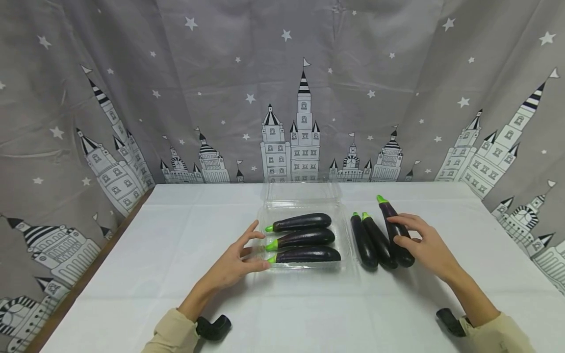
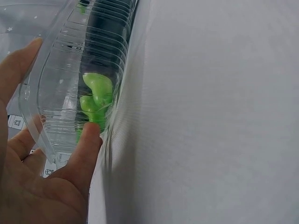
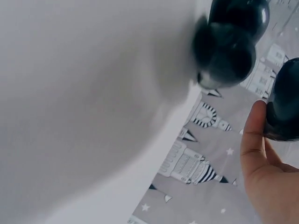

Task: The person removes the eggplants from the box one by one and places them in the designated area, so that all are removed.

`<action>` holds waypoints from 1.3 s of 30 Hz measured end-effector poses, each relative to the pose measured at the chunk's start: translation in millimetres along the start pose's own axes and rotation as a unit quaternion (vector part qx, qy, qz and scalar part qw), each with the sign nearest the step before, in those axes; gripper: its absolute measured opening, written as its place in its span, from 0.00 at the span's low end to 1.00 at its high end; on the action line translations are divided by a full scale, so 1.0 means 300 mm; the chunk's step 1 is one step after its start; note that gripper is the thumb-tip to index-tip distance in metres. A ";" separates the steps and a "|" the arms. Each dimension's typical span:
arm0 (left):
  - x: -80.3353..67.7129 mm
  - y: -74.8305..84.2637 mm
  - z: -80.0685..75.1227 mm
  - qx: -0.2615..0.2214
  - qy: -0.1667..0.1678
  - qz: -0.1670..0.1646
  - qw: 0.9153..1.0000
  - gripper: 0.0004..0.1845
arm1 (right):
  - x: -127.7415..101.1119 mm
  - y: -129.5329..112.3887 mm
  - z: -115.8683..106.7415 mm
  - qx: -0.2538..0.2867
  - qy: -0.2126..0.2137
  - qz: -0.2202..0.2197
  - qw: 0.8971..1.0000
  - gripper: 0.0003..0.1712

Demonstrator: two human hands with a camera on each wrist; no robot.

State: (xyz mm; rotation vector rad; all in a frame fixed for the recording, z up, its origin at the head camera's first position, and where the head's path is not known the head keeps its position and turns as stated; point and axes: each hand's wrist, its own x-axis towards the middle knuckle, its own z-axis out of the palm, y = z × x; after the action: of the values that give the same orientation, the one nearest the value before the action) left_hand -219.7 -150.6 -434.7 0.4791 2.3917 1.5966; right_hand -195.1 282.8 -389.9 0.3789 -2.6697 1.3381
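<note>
Right now my right hand (image 1: 423, 245) is on the outermost eggplant (image 1: 395, 233) of the three loose ones lying just right of the clear tray (image 1: 348, 230), thumb on its inner side and fingers curled over the top, pinching it. Its long axis runs away from me, green cap at the far end, whereas the three eggplants in the tray (image 1: 304, 238) lie crosswise with caps to the left. My left hand (image 1: 238, 262) has its fingers spread, thumb (image 2: 86, 144) and fingertips pressed against the tray's left wall, well apart from the loose eggplants, so the right hand is plainly the nearer one
</note>
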 end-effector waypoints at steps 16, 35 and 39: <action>-0.004 0.003 -0.002 0.007 0.003 -0.005 1.000 0.32 | 0.023 0.089 -0.020 -0.032 -0.048 0.054 0.997 0.26; -0.003 -0.006 -0.003 0.002 0.000 0.003 1.000 0.32 | 0.026 0.120 -0.011 -0.042 -0.085 0.075 0.993 0.30; -0.003 -0.007 -0.002 0.005 0.001 0.002 1.000 0.32 | 0.022 0.123 -0.009 -0.041 -0.086 0.075 0.993 0.29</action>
State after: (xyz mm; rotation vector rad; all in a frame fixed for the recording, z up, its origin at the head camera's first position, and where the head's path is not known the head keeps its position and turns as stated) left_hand -219.3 -152.2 -436.3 0.4842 2.4034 1.5888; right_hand -211.6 305.0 -415.1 0.3016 -2.9369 1.2837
